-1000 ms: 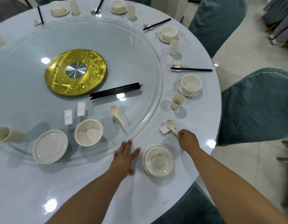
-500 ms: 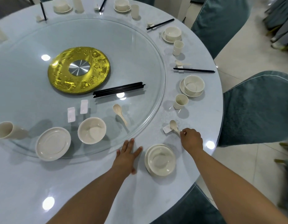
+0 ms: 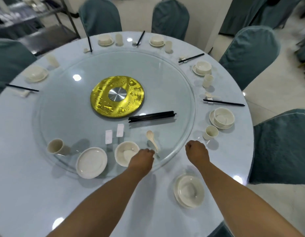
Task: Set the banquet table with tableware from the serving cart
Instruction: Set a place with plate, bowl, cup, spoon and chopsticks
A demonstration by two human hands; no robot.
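The left hand [image 3: 143, 157] is curled at the handle end of the spoon [image 3: 152, 139] on the glass turntable [image 3: 66, 106]; whether the handle is pinched cannot be told. The right hand [image 3: 197, 152] is seen curled at the turntable's five o'clock edge; whether anything is held cannot be told. A bowl on a plate [image 3: 189, 191] sits on the bench [image 3: 28, 194] at five o'clock. Spare chopsticks [image 3: 152, 116] lie beside the gold disc [image 3: 117, 96].
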